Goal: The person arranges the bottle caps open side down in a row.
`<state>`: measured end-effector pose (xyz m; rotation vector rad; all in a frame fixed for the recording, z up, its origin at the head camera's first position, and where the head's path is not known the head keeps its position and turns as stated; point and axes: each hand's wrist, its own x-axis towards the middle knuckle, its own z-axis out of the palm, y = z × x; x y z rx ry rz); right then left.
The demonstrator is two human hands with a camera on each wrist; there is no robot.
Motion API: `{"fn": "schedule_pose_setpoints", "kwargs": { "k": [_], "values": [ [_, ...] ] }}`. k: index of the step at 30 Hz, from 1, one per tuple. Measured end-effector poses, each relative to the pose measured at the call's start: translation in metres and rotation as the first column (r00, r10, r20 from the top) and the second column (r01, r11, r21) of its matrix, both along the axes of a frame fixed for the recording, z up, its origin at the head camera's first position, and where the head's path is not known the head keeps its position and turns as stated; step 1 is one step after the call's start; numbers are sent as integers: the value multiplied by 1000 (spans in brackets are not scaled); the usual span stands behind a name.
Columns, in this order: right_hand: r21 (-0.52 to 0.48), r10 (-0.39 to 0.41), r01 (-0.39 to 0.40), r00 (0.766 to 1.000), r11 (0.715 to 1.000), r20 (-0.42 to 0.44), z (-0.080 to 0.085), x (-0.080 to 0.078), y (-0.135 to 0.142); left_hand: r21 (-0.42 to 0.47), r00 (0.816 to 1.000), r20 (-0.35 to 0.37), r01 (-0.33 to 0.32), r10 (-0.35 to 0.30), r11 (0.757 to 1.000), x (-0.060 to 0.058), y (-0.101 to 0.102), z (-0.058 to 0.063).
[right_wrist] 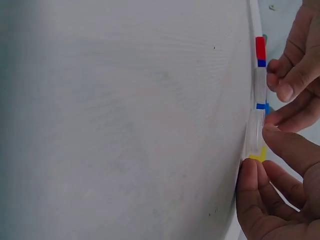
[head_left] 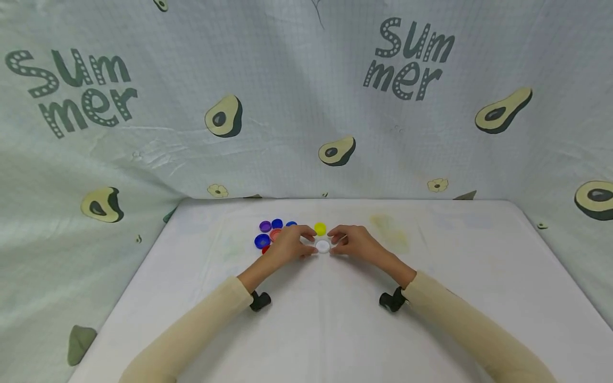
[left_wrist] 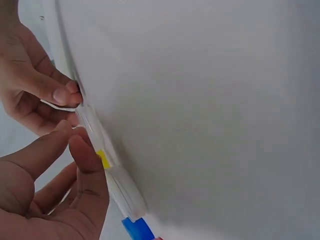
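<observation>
A round white lid (head_left: 323, 246) lies flat between the two hands, with a yellow lid (head_left: 320, 229) just behind it. My left hand (head_left: 293, 244) is at the white lid's left side, its bent fingers and thumb apart and the tips right at the rim. From the opposite side my right hand (head_left: 358, 242) reaches in the same way, thumb and fingers parted, tips close to the rim. Seen edge-on in the right wrist view, a clear-white lid (right_wrist: 256, 131) stands near the right fingertips. Another whitish lid (left_wrist: 126, 192) shows past the left fingers in the left wrist view.
Left of the hands sit a purple lid (head_left: 265, 226), a dark blue lid (head_left: 262, 241), a coral-red lid (head_left: 275, 234) and several more, partly hidden by the left hand. All rest on a white-covered table (head_left: 316, 330). A patterned cloth (head_left: 287, 106) hangs behind it.
</observation>
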<state>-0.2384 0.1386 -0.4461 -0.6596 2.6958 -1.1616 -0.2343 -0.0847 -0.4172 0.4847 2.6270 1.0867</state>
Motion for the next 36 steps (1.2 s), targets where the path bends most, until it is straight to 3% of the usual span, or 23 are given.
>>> {"fn": "schedule_pose_setpoints", "kwargs": {
  "k": [8, 14, 17, 26, 31, 36],
  "values": [
    [40, -26, 25, 999, 999, 28, 1, -5, -8, -84, 999, 37, -2, 5, 996, -6, 11, 3],
    [43, -49, 47, 997, 998, 55, 2, -6, -8, -151, 1000, 4, 10, -10, 989, -7, 20, 2],
    [24, -59, 57, 996, 998, 72, 2, -7, -6, -142, 1000, -14, 8, -10, 990, -7, 23, 0],
    [-120, -50, 60, 996, 991, 80, -4, -1, 8, 28, 997, -77, 34, -32, 999, 1, 19, -3],
    [-201, -33, 46, 997, 978, 69, 1, 4, 15, 163, 988, -149, 67, -43, 984, 5, 15, -4],
    [-223, -30, 40, 998, 974, 50, 8, 10, 17, 225, 980, -198, 61, -15, 972, 10, 12, -6]
  ]
}}
